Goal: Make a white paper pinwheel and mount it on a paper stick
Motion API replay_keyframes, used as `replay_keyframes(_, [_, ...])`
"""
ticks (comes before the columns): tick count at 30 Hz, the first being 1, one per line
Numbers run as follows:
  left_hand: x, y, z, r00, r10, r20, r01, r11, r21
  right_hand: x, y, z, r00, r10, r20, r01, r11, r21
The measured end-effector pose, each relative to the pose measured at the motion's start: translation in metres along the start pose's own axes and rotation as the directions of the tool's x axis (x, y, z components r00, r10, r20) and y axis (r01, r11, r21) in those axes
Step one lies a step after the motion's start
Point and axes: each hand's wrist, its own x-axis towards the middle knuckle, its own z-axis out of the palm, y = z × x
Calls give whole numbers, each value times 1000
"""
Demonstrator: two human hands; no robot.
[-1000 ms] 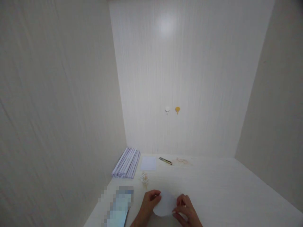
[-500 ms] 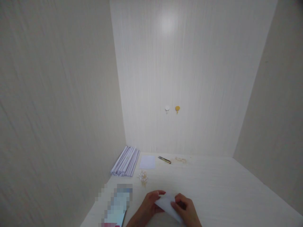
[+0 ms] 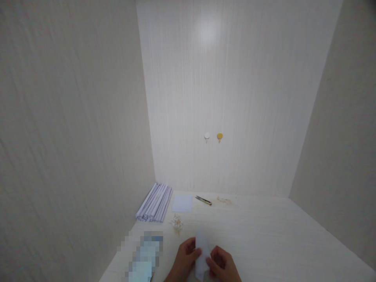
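Observation:
Between my hands is a white sheet of paper (image 3: 202, 250), bent into a narrow upright shape. My left hand (image 3: 186, 254) pinches its left edge, thumb in front and fingers behind. On the lower right side, my right hand (image 3: 221, 263) grips the paper between thumb and curled fingers. Just beyond my left hand lies a small cluster of white and tan pieces (image 3: 177, 222), too small to make out. A flat square of white paper (image 3: 182, 203) rests farther back on the table.
A bundle of rolled white paper tubes (image 3: 155, 203) lies at the back left. Thread snips (image 3: 203, 200) and thin tan strands (image 3: 223, 201) are near the back wall. A pixelated flat object (image 3: 145, 256) sits at front left. White and yellow hooks (image 3: 219, 136) hang on the wall.
The paper has turned from a slanted position to upright and looks narrower. My right hand has shifted slightly left and down along it; my left hand has its thumb now in front.

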Motion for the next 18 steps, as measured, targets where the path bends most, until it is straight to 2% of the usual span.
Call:
replay_keyframes(4, [0, -1, -1, 1000, -1, -1, 1, 1000, 17, 2, -3, -4, 999, -53, -11, 54, 995, 85])
replay_keyframes(7, [1, -5, -1, 1000, -15, 16, 14, 998, 63, 3, 0, -5, 998, -54, -13, 55, 994, 89])
replay_keyframes(13, [-3, -6, -1, 1000, 3, 3, -4, 957, 289, 5, 7, -6, 999, -31, -9, 31, 999, 27])
replay_keyframes(15, [-7, -4, 1, 999, -24, 39, 10, 945, 327, 6, 6, -6, 1000, -26, -12, 26, 1000, 10])
replay_keyframes(18, [-15, -1, 3, 989, -79, 128, 38, 956, 292, 6, 4, -6, 1000, -10, -19, 10, 1000, 0])
